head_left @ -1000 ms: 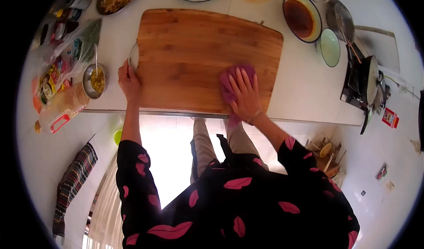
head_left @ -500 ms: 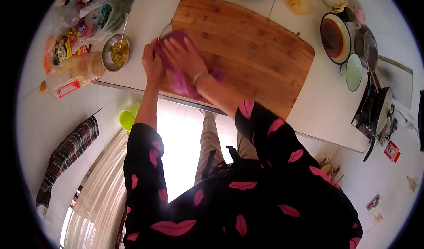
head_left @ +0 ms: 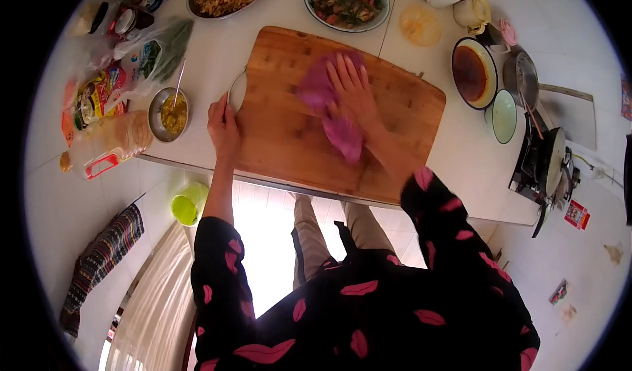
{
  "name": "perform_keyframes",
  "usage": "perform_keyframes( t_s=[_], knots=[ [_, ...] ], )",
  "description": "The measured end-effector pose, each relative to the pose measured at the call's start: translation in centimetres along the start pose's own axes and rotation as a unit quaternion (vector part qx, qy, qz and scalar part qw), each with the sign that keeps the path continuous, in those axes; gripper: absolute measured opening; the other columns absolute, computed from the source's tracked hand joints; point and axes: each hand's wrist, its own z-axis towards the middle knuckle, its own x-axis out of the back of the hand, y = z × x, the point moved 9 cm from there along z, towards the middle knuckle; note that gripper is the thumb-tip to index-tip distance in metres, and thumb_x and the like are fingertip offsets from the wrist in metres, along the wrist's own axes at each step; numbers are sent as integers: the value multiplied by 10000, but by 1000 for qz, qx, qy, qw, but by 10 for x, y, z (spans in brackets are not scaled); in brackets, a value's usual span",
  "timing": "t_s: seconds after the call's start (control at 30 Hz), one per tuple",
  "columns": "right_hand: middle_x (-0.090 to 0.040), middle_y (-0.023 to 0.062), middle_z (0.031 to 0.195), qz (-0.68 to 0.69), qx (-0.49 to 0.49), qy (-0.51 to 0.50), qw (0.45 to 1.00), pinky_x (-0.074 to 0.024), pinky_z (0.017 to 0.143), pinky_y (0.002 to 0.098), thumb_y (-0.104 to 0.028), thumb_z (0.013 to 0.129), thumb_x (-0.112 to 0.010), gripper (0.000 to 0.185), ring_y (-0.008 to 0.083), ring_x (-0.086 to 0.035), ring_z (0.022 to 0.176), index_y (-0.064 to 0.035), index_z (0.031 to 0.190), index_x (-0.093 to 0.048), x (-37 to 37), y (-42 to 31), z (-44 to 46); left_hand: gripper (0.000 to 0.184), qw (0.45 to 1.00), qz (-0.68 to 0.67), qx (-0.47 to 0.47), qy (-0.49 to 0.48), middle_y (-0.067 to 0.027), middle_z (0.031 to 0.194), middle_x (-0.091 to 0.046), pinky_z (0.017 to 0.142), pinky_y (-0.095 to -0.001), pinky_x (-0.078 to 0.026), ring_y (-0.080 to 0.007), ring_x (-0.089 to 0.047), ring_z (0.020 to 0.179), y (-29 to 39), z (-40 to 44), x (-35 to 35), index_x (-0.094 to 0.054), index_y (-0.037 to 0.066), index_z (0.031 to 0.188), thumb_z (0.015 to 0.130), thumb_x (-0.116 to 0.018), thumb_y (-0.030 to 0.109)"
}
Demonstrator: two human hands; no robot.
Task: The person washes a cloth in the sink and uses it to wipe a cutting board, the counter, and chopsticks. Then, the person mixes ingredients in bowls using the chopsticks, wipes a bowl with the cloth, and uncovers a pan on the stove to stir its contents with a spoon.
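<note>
A large wooden cutting board (head_left: 289, 140) lies on the counter, a wire handle (head_left: 234, 81) at its left end. My left hand (head_left: 224, 129) is closed on that handle beside the board's left edge. Near the middle of the board, my right hand (head_left: 355, 94) rests flat on a crumpled purple cloth (head_left: 320, 88), fingers stretched out and pressing it against the wood. One end of the cloth trails toward me, below the palm.
Left of the board stand a metal bowl (head_left: 158, 115) of yellow mixture with a spoon, and an oil bottle (head_left: 118, 140) on its side. Two filled dishes, one a green-rimmed plate (head_left: 309, 15), sit behind. A sauce basin (head_left: 456, 75) and green bowl (head_left: 504, 117) are at right.
My right hand and the purple cloth have moved right, from the board's left end to its middle. My left hand stays at the handle. The view has shifted, showing more of the back dishes.
</note>
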Motion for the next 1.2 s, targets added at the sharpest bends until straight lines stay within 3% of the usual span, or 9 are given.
perform_keyframes(
  t_s=[0.17,0.27,0.37,0.43,0.57,0.63,0.83,1.07,1.2],
  knots=[
    [-163,155,1476,16,43,52,998,-81,1084,527,-360,816,-524,735,290,-124,1373,-24,1397,-225,-10,-64,100,245,1000,-3,-24,8,-115,907,-555,718,-286,-442,-221,-543,811,7,0,-2,-572,-9,1112,895,-473,46],
    [-150,147,1482,-147,74,111,980,-69,1096,497,-394,842,-468,720,283,-109,1378,-33,1407,-203,-42,-72,122,244,999,25,-33,1,-121,922,-560,731,-286,-442,-228,-549,829,9,1,-1,-569,-23,1111,897,-467,33],
    [-87,147,1496,-262,52,0,964,-57,1111,445,-365,734,-617,899,298,-52,1385,-42,1422,-136,-42,-36,87,246,999,22,-41,8,-115,925,-562,722,-278,-438,-211,-546,820,19,-1,-1,-566,-27,1116,900,-463,30],
    [-90,173,1487,-39,-3,-20,999,-73,1112,430,-346,720,-619,925,308,-66,1382,-31,1421,-105,-21,7,46,247,999,31,-38,7,-108,919,-560,716,-276,-436,-202,-541,810,21,-1,-2,-564,-28,1118,899,-464,28],
    [-156,205,1456,-70,-102,-34,992,-91,1106,445,-402,737,-589,918,326,-98,1372,8,1409,-117,23,97,-38,247,998,44,-45,9,-96,902,-556,700,-271,-431,-184,-527,790,13,-1,-3,-559,-32,1120,899,-465,26],
    [-155,211,1454,-79,-111,89,987,-98,1103,448,-455,740,-580,934,344,-113,1364,32,1398,-131,13,149,-79,247,998,43,-51,6,-91,896,-555,691,-268,-427,-177,-521,782,14,-1,-4,-558,-31,1121,899,-467,28],
    [-201,227,1422,-49,-240,110,963,-139,1077,482,-451,706,-591,911,376,-173,1329,4,1389,-195,56,161,-149,250,998,33,-54,5,-81,893,-554,677,-261,-420,-162,-509,768,12,-2,-2,-559,-26,1127,900,-477,38],
    [-188,125,1467,-102,-179,-35,978,-145,1096,416,-351,757,-594,768,281,-160,1359,-67,1385,-257,37,143,-43,252,999,31,-9,1,-75,913,-557,683,-262,-421,-162,-508,768,7,-2,-3,-561,-19,1131,906,-478,59],
    [-261,111,1443,-230,-58,50,970,-175,1089,402,-259,776,-577,664,248,-241,1334,-82,1361,-318,-12,151,-14,255,998,58,-30,3,-79,920,-558,687,-266,-424,-170,-509,766,16,0,-3,-559,-17,1134,906,-471,55]
  ],
)
